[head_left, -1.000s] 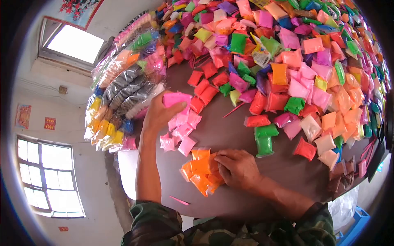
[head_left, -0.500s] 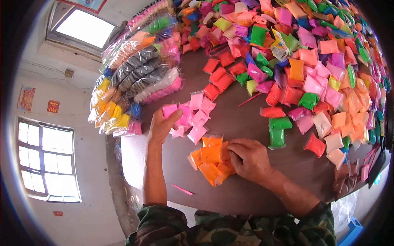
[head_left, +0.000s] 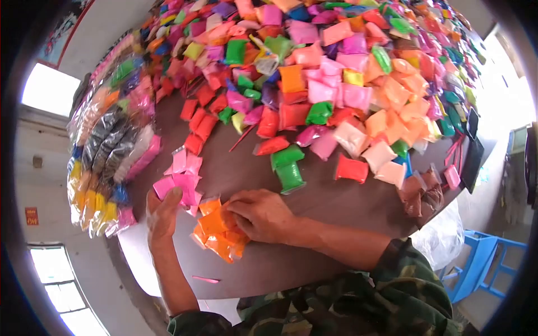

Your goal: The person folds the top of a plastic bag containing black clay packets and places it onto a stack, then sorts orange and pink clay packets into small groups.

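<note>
My left hand (head_left: 162, 214) is closed, its thumb pressed on a bright pink packet (head_left: 163, 187). Several more pink packets (head_left: 186, 183) lie against it on the brown table (head_left: 330, 207). My right hand (head_left: 263, 215) is at the right edge of a small heap of orange packets (head_left: 216, 227), its fingers bent and pinched on an orange packet there. The fingertips are partly hidden, and the lower orange packets overlap one another. All the packets look like small clear pouches with soft coloured filling.
A large mixed heap of coloured packets (head_left: 319, 92) covers the far side. Green packets (head_left: 288, 171) and a red packet (head_left: 351, 168) lie nearer. Long bagged rows of packets (head_left: 109, 145) stand at left. A pink strip (head_left: 205, 279) lies near the front edge; a blue stool (head_left: 476, 263) stands at right.
The camera view has turned to the right, so everything sits further left and the blue stool shows more. Both hands stay at the same pink and orange packets.
</note>
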